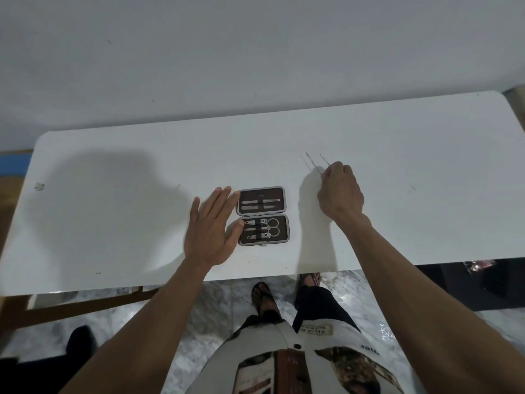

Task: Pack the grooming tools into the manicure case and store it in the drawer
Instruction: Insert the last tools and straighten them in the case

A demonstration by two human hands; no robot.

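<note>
Head view looks down on a white tabletop point(113, 223) with an open manicure case point(262, 216) lying flat near its front edge, which serves as the landmark for everything else. Inside the case, the far half holds two slim metal tools under an elastic strap, and the near half holds scissors point(271, 226) with round finger loops plus what look like two clippers, all strapped in. Left hand point(211, 231) rests just to the left of the case, fingers spread and flat, with the index fingertip touching the far half's left edge and the thumb tip touching the near half's left edge. Right hand point(339, 191) is to the right of the case and a little farther back, well apart from it, fingers curled together and pinching two thin metal tools point(318, 160) whose tips stick out beyond the knuckles, away from the case; their exact kind is too fine to tell.
</note>
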